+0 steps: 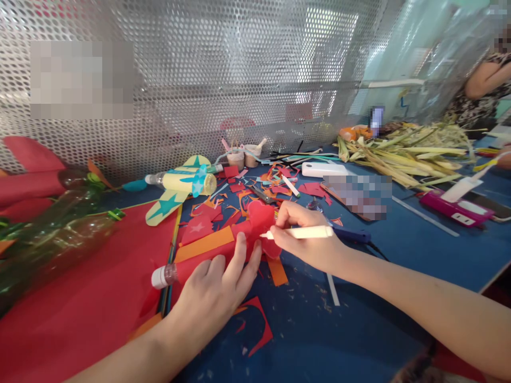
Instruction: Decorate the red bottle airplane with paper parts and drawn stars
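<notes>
A small plastic bottle wrapped in red paper (191, 267), with a white cap at its left end, lies under my left hand (221, 282). My left hand grips it from the near side, index and middle fingers stretched along it and thumb hidden. Red paper with a scalloped edge (261, 213) stands at the bottle's right end. My right hand (305, 229) pinches a white marker (311, 232), its tip pointing left at the red paper; whether it touches, I cannot tell. An orange paper strip (207, 243) lies along the bottle's far side.
A cream paper plane bottle (186, 182) with blue stars stands behind, near scissors (261, 195) and paper scraps. Two small cups (252, 156) are by the mesh wall. Green bottles (75, 250) lie left; a blue glue gun (351, 234), purple power strip (457, 207) and dry husks (399, 149) lie right.
</notes>
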### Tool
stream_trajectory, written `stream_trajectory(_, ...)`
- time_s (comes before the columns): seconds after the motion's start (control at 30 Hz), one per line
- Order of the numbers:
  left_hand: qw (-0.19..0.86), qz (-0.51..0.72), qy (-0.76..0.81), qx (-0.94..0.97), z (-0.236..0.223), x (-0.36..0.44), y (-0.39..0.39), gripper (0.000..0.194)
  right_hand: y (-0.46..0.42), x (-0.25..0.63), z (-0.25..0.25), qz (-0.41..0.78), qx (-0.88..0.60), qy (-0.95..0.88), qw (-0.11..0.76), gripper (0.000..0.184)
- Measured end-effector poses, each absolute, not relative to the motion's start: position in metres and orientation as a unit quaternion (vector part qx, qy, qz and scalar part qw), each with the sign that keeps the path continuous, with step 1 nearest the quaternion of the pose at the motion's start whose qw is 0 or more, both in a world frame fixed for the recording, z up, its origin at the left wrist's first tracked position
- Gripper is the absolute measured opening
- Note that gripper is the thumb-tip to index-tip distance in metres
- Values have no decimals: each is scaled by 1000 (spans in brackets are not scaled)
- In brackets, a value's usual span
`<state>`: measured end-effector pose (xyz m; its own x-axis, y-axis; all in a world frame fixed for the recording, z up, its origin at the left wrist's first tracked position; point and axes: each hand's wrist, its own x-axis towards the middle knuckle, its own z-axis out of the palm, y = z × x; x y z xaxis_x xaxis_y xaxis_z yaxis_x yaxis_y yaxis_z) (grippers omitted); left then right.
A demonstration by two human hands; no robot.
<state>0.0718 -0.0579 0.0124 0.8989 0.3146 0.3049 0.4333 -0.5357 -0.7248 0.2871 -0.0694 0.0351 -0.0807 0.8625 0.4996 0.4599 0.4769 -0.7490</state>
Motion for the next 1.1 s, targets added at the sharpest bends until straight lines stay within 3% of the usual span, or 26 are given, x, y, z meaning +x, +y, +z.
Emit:
stream_trajectory(0.2, 426, -66, -217, -876, 13, 73, -59, 57, -67, 295, 35, 237, -465, -656, 545, 21)
stream_trajectory(1.1, 424, -65, -214, -878, 14, 72, -59, 55, -66, 296, 33, 209, -472, -701, 493, 22)
